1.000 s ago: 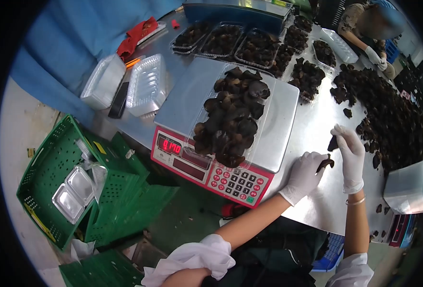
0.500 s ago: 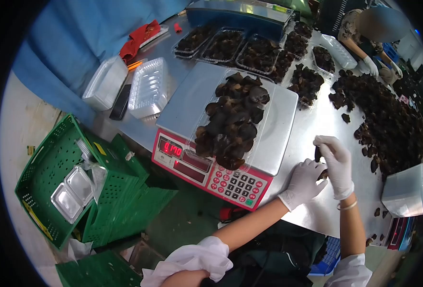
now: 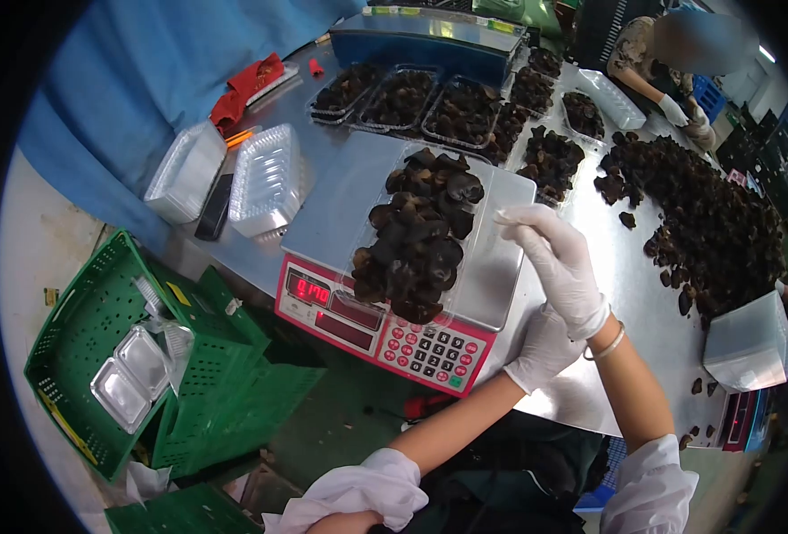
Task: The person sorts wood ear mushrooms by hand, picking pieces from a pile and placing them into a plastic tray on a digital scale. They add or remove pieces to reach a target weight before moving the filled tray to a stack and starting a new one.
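Dark wood ear mushrooms (image 3: 421, 236) fill a clear plastic tray (image 3: 358, 258) on the platform of the red-framed digital scale (image 3: 381, 325). Its red display reads about 0.170. My right hand (image 3: 554, 267), in a white glove, hovers over the platform's right side, fingertips drawn together towards the mushrooms but apart from them. Whatever sits between those fingertips, if anything, is too small to make out. Below and partly behind it is my gloved left hand (image 3: 541, 351), near the scale's right edge; the right hand and wrist hide its fingers.
Filled trays (image 3: 398, 96) stand behind the scale, and empty clear trays (image 3: 265, 182) to its left. A large mushroom heap (image 3: 714, 214) covers the table's right side, near a stack of clear lids or trays (image 3: 750, 347). Green crates (image 3: 109, 347) stand lower left. Another person (image 3: 670, 107) works at far right.
My right hand has moved up and left to the scale; the dark mushroom piece at its fingers no longer shows. My left hand has shifted slightly left and down, its fingers now hidden.
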Tool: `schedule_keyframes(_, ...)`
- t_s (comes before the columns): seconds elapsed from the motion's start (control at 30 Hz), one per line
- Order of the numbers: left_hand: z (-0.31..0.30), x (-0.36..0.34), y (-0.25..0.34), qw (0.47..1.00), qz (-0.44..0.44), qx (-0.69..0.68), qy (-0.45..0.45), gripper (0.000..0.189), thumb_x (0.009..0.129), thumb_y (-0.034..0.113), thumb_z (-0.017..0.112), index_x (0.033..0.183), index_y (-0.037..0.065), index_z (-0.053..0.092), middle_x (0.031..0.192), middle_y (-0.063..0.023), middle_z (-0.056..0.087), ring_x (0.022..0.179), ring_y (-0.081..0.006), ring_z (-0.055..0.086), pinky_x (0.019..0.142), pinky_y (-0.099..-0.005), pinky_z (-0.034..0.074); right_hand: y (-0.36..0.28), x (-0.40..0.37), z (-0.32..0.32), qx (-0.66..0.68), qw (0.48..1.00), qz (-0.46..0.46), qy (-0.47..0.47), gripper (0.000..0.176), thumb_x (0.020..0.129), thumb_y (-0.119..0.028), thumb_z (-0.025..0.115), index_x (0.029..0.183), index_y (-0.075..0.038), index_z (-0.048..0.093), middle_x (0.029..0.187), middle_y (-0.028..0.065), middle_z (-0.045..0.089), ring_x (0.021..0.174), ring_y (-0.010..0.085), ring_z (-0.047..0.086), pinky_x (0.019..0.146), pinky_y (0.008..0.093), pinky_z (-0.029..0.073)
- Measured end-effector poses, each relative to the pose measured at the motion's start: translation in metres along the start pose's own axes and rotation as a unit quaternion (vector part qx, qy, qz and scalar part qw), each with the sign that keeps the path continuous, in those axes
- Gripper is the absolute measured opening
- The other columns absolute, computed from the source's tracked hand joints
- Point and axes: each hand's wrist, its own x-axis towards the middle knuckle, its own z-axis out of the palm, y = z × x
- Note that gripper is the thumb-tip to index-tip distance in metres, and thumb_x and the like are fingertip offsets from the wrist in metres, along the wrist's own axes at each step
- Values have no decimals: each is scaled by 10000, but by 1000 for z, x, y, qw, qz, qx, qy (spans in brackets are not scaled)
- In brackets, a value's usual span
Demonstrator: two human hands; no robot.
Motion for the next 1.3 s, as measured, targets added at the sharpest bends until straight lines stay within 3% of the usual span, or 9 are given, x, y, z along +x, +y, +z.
schedule_keyframes(0.13,-4,-3,9,999,-33,4,4,414,899,210,655,1268,46,566,1198,-149,601,1156,-275,573,977,-392,462,-4,-20,-14,-28,992,115,-52,163,969,-59,566,1067,-22,690,1019,71,689,935,151,631,866,292,501)
schedule_keyframes(0.33,31,-4,-25,879,39,-467,90,346,864,160,655,1198,86,606,1217,-107,558,1166,-274,515,1018,-387,421,-21,-19,18,-172,978,-50,-105,195,818,-189,743,952,-62,678,833,81,597,816,293,602,768,377,494)
schedule_keyframes(0.37,31,-3,-27,983,80,-110,127,345,822,136,680,1162,108,628,1183,-95,563,1129,-290,522,995,-414,430,-25,-15,23,-200,974,-62,-90,203,814,-203,747,954,-74,678,847,80,602,817,285,606,763,380,492)
schedule_keyframes(0.47,20,0,-23,989,107,29,101,344,823,163,681,1155,96,624,1177,-100,569,1133,-303,519,978,-429,439,-18,-9,36,-216,971,-93,-54,212,798,-246,763,936,-104,687,835,69,611,803,277,612,749,395,488)
schedule_keyframes(0.6,18,-2,-22,988,116,-40,95,281,871,136,648,1147,92,619,1182,-102,584,1073,-294,545,962,-410,445,-19,6,38,-150,988,-14,-29,133,788,-190,758,875,-115,690,778,45,614,776,258,613,726,369,499)
schedule_keyframes(0.8,13,-3,-8,992,87,-63,72,245,910,187,638,1126,74,615,1169,-100,588,1046,-290,564,952,-384,444,-5,24,43,-274,923,-241,-122,56,850,-147,682,864,-97,704,891,64,623,869,288,608,770,378,498)
schedule_keyframes(0.97,13,0,-10,992,68,-49,89,336,855,271,693,1083,34,625,877,-145,658,913,-340,649,773,-445,501,-20,16,14,-102,989,-86,-70,148,929,-124,604,960,-40,722,833,102,590,795,254,582,737,329,477)
schedule_keyframes(1.13,0,-17,2,999,-22,18,-21,338,880,196,658,1179,49,600,1136,-133,632,1117,-301,590,907,-450,473,-16,-9,-11,-106,994,1,-32,159,959,-135,605,934,-11,702,808,74,600,781,166,572,738,277,470)
schedule_keyframes(1.3,-68,-79,80,988,144,12,-52,264,862,141,664,1113,59,661,1162,-105,637,1080,-304,606,906,-417,492,-9,-26,-27,-44,985,160,-35,195,986,-160,599,926,14,664,812,54,674,761,77,591,706,260,482)
